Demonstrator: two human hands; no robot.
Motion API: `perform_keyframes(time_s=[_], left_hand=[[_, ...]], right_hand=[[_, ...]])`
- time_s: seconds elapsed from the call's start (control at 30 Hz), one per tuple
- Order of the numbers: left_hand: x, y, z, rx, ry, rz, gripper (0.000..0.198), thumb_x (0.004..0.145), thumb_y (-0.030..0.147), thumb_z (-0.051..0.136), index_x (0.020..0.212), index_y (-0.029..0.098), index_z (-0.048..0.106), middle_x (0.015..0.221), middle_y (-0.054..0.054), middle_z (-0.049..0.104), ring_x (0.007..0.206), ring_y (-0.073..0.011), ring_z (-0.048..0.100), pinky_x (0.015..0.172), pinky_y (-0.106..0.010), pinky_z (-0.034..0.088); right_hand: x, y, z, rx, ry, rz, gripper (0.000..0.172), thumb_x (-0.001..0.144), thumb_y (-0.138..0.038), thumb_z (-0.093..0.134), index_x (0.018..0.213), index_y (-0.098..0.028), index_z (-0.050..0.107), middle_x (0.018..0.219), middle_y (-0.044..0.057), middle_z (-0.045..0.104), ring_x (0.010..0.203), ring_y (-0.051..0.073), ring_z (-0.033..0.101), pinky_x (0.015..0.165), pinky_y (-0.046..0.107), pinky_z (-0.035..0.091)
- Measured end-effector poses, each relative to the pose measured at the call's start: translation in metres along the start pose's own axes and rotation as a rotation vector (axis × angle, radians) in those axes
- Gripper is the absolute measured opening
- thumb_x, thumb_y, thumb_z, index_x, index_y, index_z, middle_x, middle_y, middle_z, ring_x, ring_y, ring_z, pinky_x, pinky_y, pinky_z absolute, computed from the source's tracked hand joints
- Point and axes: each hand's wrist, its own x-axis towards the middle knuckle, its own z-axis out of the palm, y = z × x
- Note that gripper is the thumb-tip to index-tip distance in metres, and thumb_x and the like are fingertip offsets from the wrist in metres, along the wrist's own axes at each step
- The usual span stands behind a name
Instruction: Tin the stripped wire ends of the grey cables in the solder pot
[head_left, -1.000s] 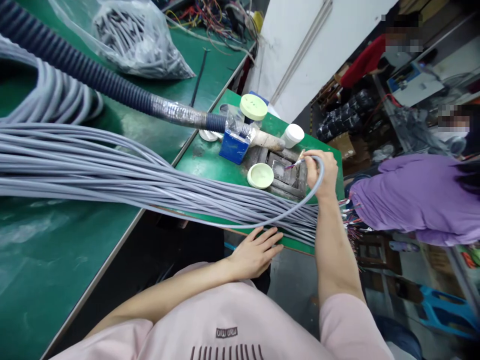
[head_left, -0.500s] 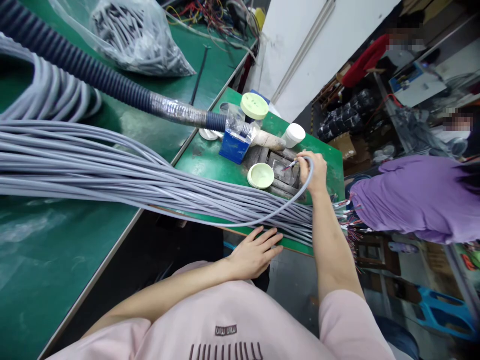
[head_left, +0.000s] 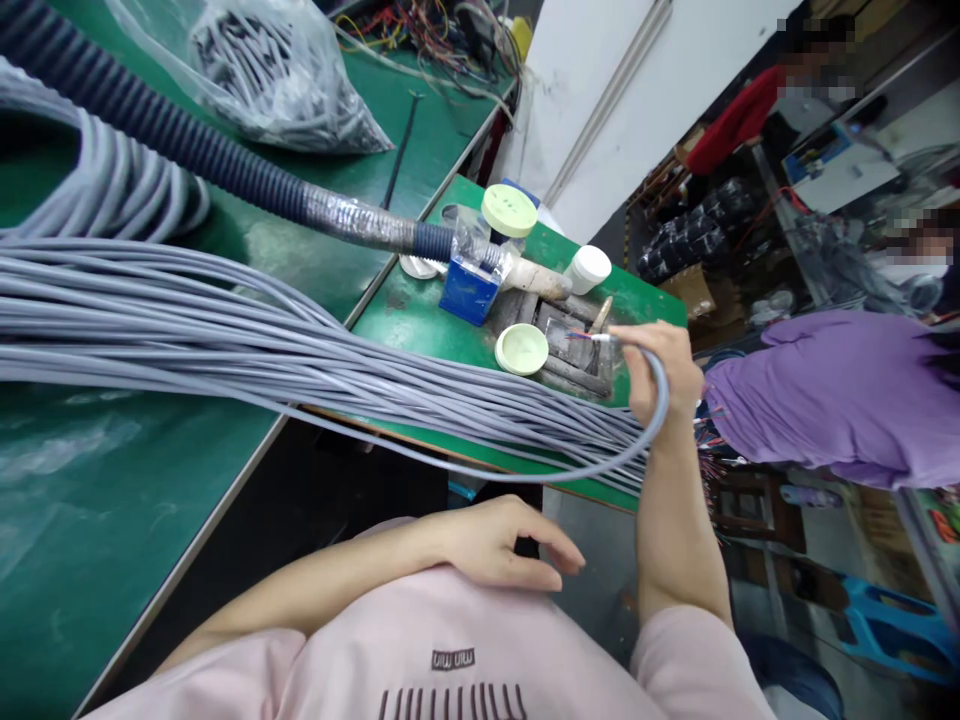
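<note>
Near its stripped end, a grey cable (head_left: 480, 474) is pinched in my right hand (head_left: 664, 375); thin coloured wires stick out to the left, over a small clear square in a dark metal fixture (head_left: 581, 380). The cable loops down and back into a long bundle of grey cables (head_left: 337, 355). My left hand (head_left: 506, 545) is held in front of my body below the bundle, thumb and fingers apart, holding nothing. A pale green open tub (head_left: 523, 350) stands left of the fixture, and a white jar (head_left: 589, 268) behind it.
A black corrugated hose (head_left: 187, 145) runs to a nozzle above the fixture, beside a blue box (head_left: 469, 292). A plastic bag of grey pieces (head_left: 281, 75) lies at the back left. A person in purple (head_left: 825, 395) is on the right, another in red further back.
My right hand has moved right and slightly down with the cable end, widening its loop. My left hand has come off the table edge by the bundle, down toward my body, its fingers now curved.
</note>
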Motion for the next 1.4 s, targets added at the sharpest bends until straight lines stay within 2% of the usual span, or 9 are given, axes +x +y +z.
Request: perform_keyframes(time_s=[0.07, 0.17, 0.23, 0.3, 0.47, 0.6, 0.73, 0.83, 1.4], left_hand=[[0.0, 0.018, -0.006, -0.317, 0.018, -0.056, 0.036, 0.086, 0.037, 0.059, 0.114, 0.016, 0.065, 0.101, -0.011, 0.072, 0.091, -0.0181, 0.068, 0.087, -0.031, 0.052], [0.006, 0.025, -0.01, -0.547, 0.295, -0.113, 0.043, 0.081, 0.046, 0.064, 0.107, 0.013, 0.069, 0.091, -0.011, 0.073, 0.084, -0.0176, 0.068, 0.081, -0.029, 0.052], [0.012, 0.019, -0.008, -0.627, 0.49, -0.12, 0.046, 0.077, 0.052, 0.066, 0.1, 0.012, 0.071, 0.085, -0.009, 0.072, 0.077, -0.0159, 0.066, 0.078, -0.028, 0.052], [0.016, 0.011, -0.003, -0.689, 0.625, -0.113, 0.046, 0.076, 0.053, 0.067, 0.094, 0.011, 0.072, 0.078, -0.007, 0.071, 0.07, -0.0133, 0.064, 0.073, -0.026, 0.05], [0.017, 0.01, 0.006, -0.665, 0.794, -0.121, 0.032, 0.071, 0.043, 0.074, 0.073, 0.011, 0.072, 0.068, -0.003, 0.066, 0.06, -0.0072, 0.055, 0.063, -0.02, 0.045], [0.016, 0.017, 0.008, -0.547, 0.837, -0.152, 0.033, 0.071, 0.043, 0.074, 0.063, 0.012, 0.069, 0.062, -0.002, 0.063, 0.054, -0.0073, 0.053, 0.058, -0.021, 0.044], [0.016, 0.017, 0.011, -0.479, 0.846, -0.157, 0.034, 0.072, 0.043, 0.072, 0.06, 0.012, 0.067, 0.057, -0.001, 0.061, 0.058, -0.0091, 0.056, 0.063, -0.022, 0.047], [0.016, 0.016, 0.014, -0.498, 0.837, -0.193, 0.033, 0.072, 0.044, 0.072, 0.067, 0.012, 0.07, 0.058, -0.001, 0.062, 0.056, -0.0092, 0.057, 0.061, -0.021, 0.048], [0.016, 0.011, 0.018, -0.584, 0.842, -0.237, 0.033, 0.07, 0.043, 0.074, 0.074, 0.01, 0.071, 0.064, -0.003, 0.066, 0.053, -0.0079, 0.057, 0.056, -0.019, 0.049]], right_hand=[[-0.02, -0.029, -0.02, 0.113, 0.022, -0.083, 0.019, 0.086, -0.019, 0.056, 0.101, -0.027, 0.066, 0.105, 0.001, 0.07, 0.099, 0.021, 0.062, 0.099, 0.048, 0.045], [-0.058, -0.064, -0.034, 0.204, -0.055, -0.186, 0.028, 0.084, -0.017, 0.06, 0.11, -0.028, 0.063, 0.112, 0.001, 0.069, 0.109, 0.023, 0.059, 0.099, 0.052, 0.046], [-0.083, -0.079, -0.033, 0.236, -0.095, -0.246, 0.029, 0.084, -0.017, 0.06, 0.111, -0.028, 0.062, 0.111, 0.002, 0.07, 0.111, 0.023, 0.058, 0.098, 0.053, 0.047], [-0.105, -0.09, -0.028, 0.262, -0.086, -0.259, 0.03, 0.083, -0.015, 0.061, 0.111, -0.026, 0.062, 0.108, 0.003, 0.071, 0.112, 0.023, 0.058, 0.098, 0.052, 0.048], [-0.136, -0.104, -0.018, 0.337, -0.037, -0.162, 0.032, 0.086, -0.009, 0.052, 0.113, -0.024, 0.062, 0.107, 0.006, 0.071, 0.111, 0.022, 0.059, 0.092, 0.051, 0.052], [-0.145, -0.113, -0.018, 0.421, 0.0, 0.034, 0.036, 0.085, -0.006, 0.05, 0.116, -0.022, 0.061, 0.1, 0.008, 0.071, 0.099, 0.022, 0.064, 0.084, 0.046, 0.055], [-0.147, -0.122, -0.016, 0.451, -0.062, 0.264, 0.019, 0.084, -0.016, 0.058, 0.1, -0.022, 0.064, 0.084, 0.004, 0.068, 0.081, 0.019, 0.065, 0.072, 0.035, 0.055], [-0.147, -0.127, -0.015, 0.436, -0.106, 0.358, 0.01, 0.083, -0.016, 0.059, 0.089, -0.023, 0.063, 0.081, 0.003, 0.068, 0.073, 0.017, 0.064, 0.064, 0.03, 0.054], [-0.149, -0.131, -0.018, 0.45, -0.135, 0.392, 0.008, 0.084, -0.017, 0.058, 0.089, -0.022, 0.063, 0.075, 0.001, 0.067, 0.064, 0.014, 0.062, 0.063, 0.027, 0.053]])
